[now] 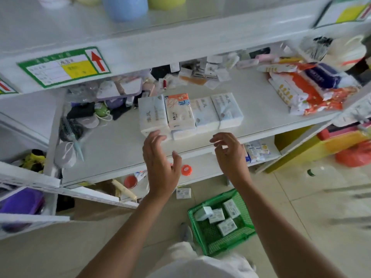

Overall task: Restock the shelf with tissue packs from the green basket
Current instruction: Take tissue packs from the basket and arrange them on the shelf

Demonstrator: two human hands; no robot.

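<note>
Tissue packs (219, 215), small, white and boxy with pale printed labels, are lying jumbled at differing angles in the green basket (230, 244) sitting on the floor, near and right of centre. Farther up, the left hand (160, 163) and right hand (230, 153) are hovering with fingers spread, holding nothing; left fingertips are reaching the nearest pack. Beyond them, larger packs (188, 113) are lying side by side on the white shelf (112, 149), long axes running near to far. Their print is blurring beyond reading, as is the clutter behind.
</note>
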